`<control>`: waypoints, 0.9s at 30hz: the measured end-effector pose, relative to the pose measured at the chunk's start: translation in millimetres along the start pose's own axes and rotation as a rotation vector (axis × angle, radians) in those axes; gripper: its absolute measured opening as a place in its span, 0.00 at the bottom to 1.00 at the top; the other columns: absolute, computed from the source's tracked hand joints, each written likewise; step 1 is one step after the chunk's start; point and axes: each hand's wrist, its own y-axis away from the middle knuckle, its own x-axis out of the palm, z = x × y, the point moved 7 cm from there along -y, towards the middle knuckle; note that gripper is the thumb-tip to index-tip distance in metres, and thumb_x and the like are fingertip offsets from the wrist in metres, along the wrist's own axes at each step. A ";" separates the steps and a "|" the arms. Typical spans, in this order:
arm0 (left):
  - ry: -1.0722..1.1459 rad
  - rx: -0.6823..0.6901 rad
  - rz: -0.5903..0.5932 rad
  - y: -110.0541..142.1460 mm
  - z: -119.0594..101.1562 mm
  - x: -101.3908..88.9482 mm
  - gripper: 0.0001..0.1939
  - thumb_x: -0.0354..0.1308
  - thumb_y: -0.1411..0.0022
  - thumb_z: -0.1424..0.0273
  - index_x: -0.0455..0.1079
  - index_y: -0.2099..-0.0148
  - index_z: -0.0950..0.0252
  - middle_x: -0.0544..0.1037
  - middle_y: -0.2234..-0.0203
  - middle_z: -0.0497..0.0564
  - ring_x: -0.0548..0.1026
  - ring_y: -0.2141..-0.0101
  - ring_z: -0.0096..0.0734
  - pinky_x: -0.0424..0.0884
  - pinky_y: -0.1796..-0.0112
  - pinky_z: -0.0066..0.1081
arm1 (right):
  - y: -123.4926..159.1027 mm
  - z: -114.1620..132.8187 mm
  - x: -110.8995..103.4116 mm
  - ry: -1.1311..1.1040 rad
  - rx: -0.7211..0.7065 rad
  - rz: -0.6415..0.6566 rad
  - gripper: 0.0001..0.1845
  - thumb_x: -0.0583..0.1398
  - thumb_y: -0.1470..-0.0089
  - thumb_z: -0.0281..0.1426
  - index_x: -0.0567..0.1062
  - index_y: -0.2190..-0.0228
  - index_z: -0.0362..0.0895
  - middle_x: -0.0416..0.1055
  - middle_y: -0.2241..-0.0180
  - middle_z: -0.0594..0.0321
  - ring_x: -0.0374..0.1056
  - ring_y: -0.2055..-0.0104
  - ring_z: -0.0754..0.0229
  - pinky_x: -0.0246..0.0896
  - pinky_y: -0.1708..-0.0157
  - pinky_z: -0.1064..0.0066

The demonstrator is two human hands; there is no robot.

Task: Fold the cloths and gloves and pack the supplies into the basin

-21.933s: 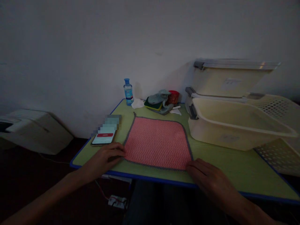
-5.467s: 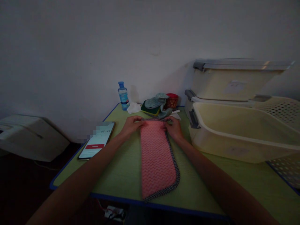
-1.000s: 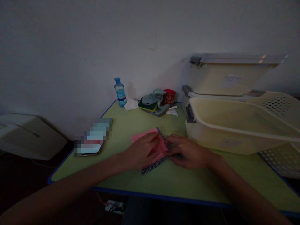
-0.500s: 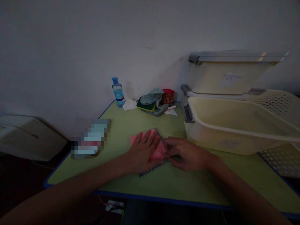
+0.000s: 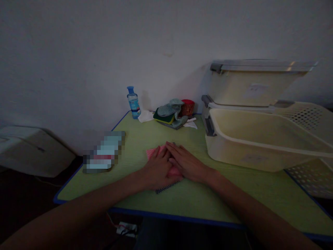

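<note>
A pink patterned cloth [image 5: 173, 171] lies folded on the green tabletop, with a black-and-white checked edge showing along its near side. Pressed flat on it is my left hand [image 5: 157, 171], fingers stretched out. My right hand [image 5: 186, 160] also lies flat on the cloth, fingers extended, its fingertips beside and partly over those of the left. Both hands cover most of the cloth, so its full shape is hidden.
Large cream plastic bins [image 5: 241, 149] stand at the right. Along the wall are a blue bottle [image 5: 134, 104], a white tissue [image 5: 146, 116], a green-and-yellow sponge [image 5: 163, 117], a grey-green cloth [image 5: 179, 119] and a red woven container [image 5: 188, 107]. A blurred-out flat item [image 5: 106, 152] lies left.
My right hand has let go of the cloth's right edge, moved left and flattened onto the cloth against my left hand. The left hand stays pressed in place.
</note>
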 end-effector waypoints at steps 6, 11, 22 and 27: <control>0.010 -0.060 -0.034 4.1 -0.5 -2.1 0.37 0.41 0.42 0.46 0.52 0.39 0.66 0.52 0.39 0.60 0.48 0.40 0.49 0.45 0.43 0.50 | 1.7 -11.5 7.4 0.067 0.054 0.040 0.31 0.40 0.39 0.40 0.51 0.42 0.32 0.48 0.40 0.44 0.42 0.37 0.52 0.43 0.42 0.53; -0.014 -0.163 -0.017 18.2 4.9 -2.4 0.38 0.36 0.41 0.46 0.43 0.35 0.65 0.48 0.38 0.57 0.43 0.40 0.60 0.45 0.46 0.59 | 3.5 -11.3 6.6 0.100 0.045 0.049 0.36 0.43 0.41 0.45 0.49 0.42 0.32 0.48 0.40 0.41 0.43 0.37 0.50 0.43 0.43 0.51; -0.023 -0.068 0.147 27.4 20.5 0.9 0.39 0.37 0.41 0.46 0.37 0.35 0.61 0.40 0.37 0.57 0.36 0.39 0.59 0.42 0.45 0.57 | 11.1 -12.1 0.1 0.156 0.046 0.144 0.34 0.43 0.41 0.44 0.50 0.41 0.34 0.44 0.39 0.44 0.41 0.37 0.49 0.41 0.43 0.47; -0.029 0.033 0.212 12.1 34.8 -1.5 0.40 0.37 0.42 0.45 0.33 0.35 0.59 0.37 0.36 0.54 0.35 0.39 0.56 0.40 0.44 0.53 | 12.2 -15.9 1.3 0.205 0.130 0.124 0.33 0.42 0.40 0.43 0.51 0.41 0.34 0.44 0.39 0.44 0.41 0.37 0.48 0.40 0.43 0.47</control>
